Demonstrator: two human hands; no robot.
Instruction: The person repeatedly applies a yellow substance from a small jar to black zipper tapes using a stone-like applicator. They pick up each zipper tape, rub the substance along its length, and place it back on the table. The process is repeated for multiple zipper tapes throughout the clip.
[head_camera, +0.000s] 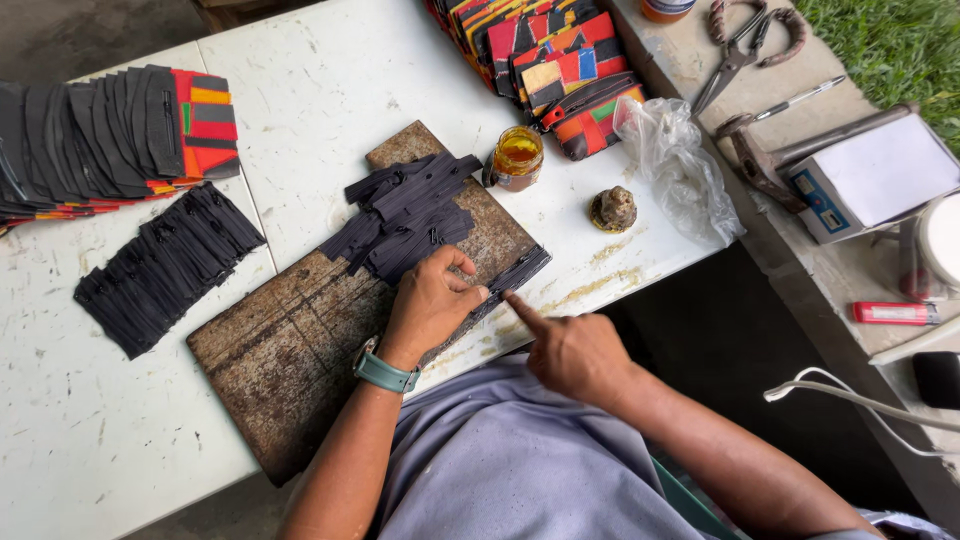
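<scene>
My left hand (432, 302) rests on a worn wooden board (290, 350), its fingers pinched on a black zipper strip (512, 276) that lies along the board's right edge. My right hand (572, 350) points its index finger at the near end of that strip, touching it beside the left fingertips. A loose pile of black zipper strips (405, 212) lies on the board just beyond my left hand. A teal watch is on my left wrist.
A jar of amber glue (517, 157) stands past the board. A row of black zippers (165, 265) and a fanned stack of black and coloured pouches (110, 135) lie left. Colourful pouches (560, 65), a plastic bag (680, 165), scissors (745, 45) and a white box (870, 175) sit right.
</scene>
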